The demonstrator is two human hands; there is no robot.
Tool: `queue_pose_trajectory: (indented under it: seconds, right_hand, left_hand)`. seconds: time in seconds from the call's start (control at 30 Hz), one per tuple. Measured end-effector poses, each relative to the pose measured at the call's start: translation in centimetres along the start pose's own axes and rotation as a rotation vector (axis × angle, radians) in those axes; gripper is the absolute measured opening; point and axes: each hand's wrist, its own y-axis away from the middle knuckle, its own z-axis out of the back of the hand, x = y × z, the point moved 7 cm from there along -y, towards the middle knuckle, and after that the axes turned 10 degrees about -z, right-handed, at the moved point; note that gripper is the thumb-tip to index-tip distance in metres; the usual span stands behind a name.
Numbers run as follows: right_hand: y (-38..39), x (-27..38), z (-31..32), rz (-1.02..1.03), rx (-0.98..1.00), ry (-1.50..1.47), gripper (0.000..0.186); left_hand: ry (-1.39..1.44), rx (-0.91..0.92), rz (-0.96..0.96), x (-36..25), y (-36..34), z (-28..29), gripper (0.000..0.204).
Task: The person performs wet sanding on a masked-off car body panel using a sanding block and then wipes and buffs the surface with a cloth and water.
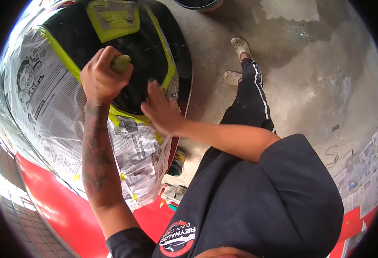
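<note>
My left hand (105,75) is closed in a fist over a black car panel (141,51). An olive-green, rounded, soft-looking piece (120,64) pokes out of the fist; whether it is a sponge or a folded cloth I cannot tell. Slightly blurred, my right hand (161,109) is over the panel's near right edge, fingers stretched out and nothing in them. Bright yellow-green masking tape (169,75) outlines the black area. Newspaper (47,103) under clear plastic film covers the body around it. At the top, a taped-off patch (114,19) shows a dull, greyish surface.
Beside the car, a dark can (177,162) with a yellow label stands on the concrete floor (309,86). A dark bucket (199,3) is at the top edge. Newspaper sheets (361,172) and a thin cable (339,155) lie at the right. My legs (251,94) stand right of the car.
</note>
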Motion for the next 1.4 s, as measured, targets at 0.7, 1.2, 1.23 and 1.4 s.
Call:
queue_pose_trajectory:
  seconds: [0.7,1.2,1.23,1.4]
  right_hand:
    - [-2.1,3.8,1.6,0.335,-0.319,0.121,0.079]
    - [-7.3,6.7,6.5,0.316,-0.337,0.05,0.067]
    - [-9.0,6.1,7.5,0.269,-0.322,0.012,0.068]
    - [-11.3,7.8,8.3,0.178,-0.267,-0.096,0.065]
  left_hand:
    - [-0.082,-0.441,0.056,5.6,-1.3,1.1,0.022]
    - [0.043,-0.522,0.067,5.4,-1.4,1.4,0.022]
    - [0.047,-0.521,0.065,5.4,-1.6,1.3,0.022]
    - [0.062,-0.515,0.084,6.0,-1.6,0.9,0.023]
